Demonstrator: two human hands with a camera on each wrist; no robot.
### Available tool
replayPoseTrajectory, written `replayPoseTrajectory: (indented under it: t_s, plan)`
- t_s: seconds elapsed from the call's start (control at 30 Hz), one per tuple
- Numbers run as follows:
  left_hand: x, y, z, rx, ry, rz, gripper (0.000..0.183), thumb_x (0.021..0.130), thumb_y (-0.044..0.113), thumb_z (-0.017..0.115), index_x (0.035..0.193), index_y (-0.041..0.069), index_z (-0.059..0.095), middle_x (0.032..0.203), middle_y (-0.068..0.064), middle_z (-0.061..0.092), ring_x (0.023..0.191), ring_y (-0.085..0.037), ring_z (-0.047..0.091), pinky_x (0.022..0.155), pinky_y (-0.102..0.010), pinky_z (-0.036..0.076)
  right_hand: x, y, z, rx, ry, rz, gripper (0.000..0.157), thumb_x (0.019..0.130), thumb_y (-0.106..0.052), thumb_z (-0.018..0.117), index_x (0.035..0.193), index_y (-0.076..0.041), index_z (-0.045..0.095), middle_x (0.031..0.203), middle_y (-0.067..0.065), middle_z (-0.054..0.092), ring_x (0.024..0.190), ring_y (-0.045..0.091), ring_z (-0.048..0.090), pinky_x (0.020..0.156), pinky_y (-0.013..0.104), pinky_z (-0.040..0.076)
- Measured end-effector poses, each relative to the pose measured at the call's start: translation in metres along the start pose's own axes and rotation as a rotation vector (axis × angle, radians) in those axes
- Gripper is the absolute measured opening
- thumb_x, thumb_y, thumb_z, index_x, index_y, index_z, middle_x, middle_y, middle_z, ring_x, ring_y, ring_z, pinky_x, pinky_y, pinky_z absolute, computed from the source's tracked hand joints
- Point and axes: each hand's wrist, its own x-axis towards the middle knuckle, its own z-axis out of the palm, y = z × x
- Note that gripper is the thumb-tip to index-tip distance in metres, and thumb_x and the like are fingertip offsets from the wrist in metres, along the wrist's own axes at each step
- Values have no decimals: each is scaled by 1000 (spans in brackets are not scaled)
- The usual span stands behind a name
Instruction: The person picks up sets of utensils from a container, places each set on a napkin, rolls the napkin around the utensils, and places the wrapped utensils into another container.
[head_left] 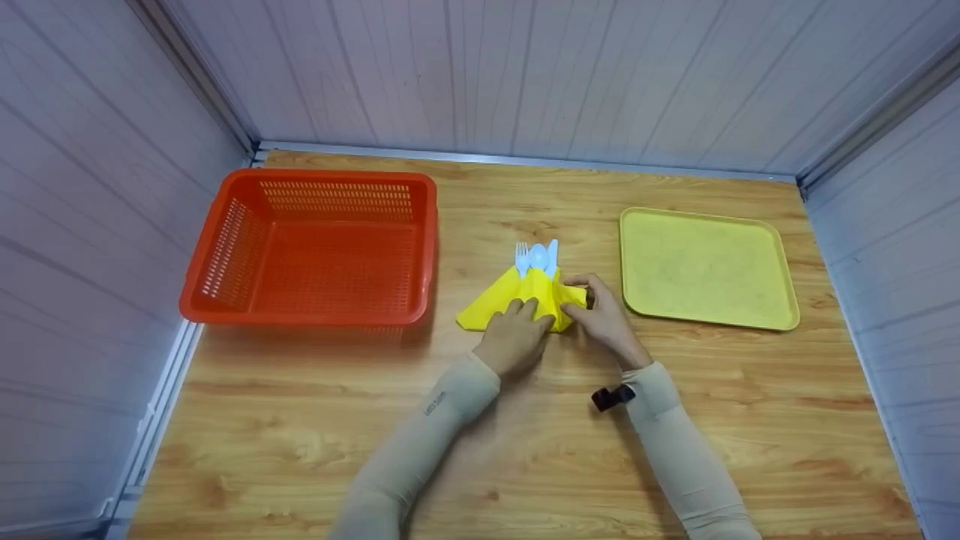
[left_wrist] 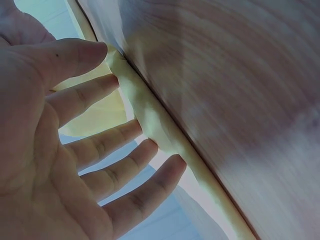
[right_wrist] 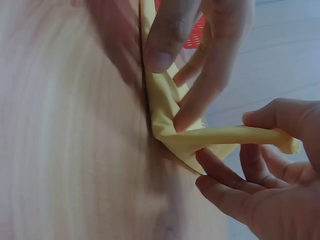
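A yellow napkin (head_left: 491, 301) lies folded on the table in the head view, its left corner pointed. From its top edge stick out a white plastic fork (head_left: 522, 256), spoon (head_left: 538, 256) and knife (head_left: 553, 256); their handles are hidden under the cloth. My left hand (head_left: 516, 339) presses the napkin down with outstretched fingers, which the left wrist view shows resting along its edge. With thumb and fingers my right hand (head_left: 606, 319) pinches the napkin's right flap (right_wrist: 225, 135), raised off the table in the right wrist view.
On the left stands a red plastic basket (head_left: 307, 321) with slotted walls. A yellow tray (head_left: 709, 270) lies flat to the right of the napkin. Pale panel walls (head_left: 487, 75) border the wooden table (head_left: 525, 465) at the back and both sides.
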Motion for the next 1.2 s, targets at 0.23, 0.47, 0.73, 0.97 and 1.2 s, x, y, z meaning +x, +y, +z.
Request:
replayPoseTrajectory:
  t_s: [0.23, 0.47, 0.73, 0.97, 1.2]
  plan:
    - [-1, -2, 0, -23, 11, -1, 37, 105, 34, 49, 139, 24, 59, 147, -12, 47, 128, -33, 45, 88, -51, 51, -6, -25, 3, 22, -6, 6, 38, 93, 3, 63, 128, 14, 51, 120, 28, 61, 104, 28, 59, 82, 23, 47]
    - [-1, -3, -1, -30, -20, -3, 38, 106, 35, 47, 141, 26, 57, 150, -11, 45, 131, -32, 43, 90, -52, 50, 7, 4, 7, 109, 3, 27, 39, 94, -3, 65, 129, 9, 54, 118, 25, 64, 100, 19, 59, 80, 21, 49]
    - [-2, -3, -1, -20, 20, 25, 33, 105, 33, 50, 134, 23, 61, 146, -12, 48, 127, -33, 46, 87, -52, 51, 10, 6, 13, 223, 55, 129, 37, 108, -23, 43, 121, 7, 59, 108, 21, 65, 96, 21, 61, 87, 33, 50]
    - [-4, -6, -5, -37, -29, 41, 38, 103, 32, 51, 138, 20, 58, 152, -13, 42, 133, -34, 41, 92, -53, 49, 12, 11, 16, 63, 39, 22, 25, 104, -1, 45, 115, 11, 65, 112, 25, 66, 108, 34, 61, 96, 43, 47]
    - [-8, -14, -6, -109, -29, 92, 44, 99, 29, 57, 137, 7, 55, 152, -16, 42, 135, -35, 41, 99, -50, 46, 10, 11, 22, -69, 24, -99, 18, 95, 11, 55, 108, 7, 67, 103, 18, 70, 100, 33, 66, 94, 43, 49]
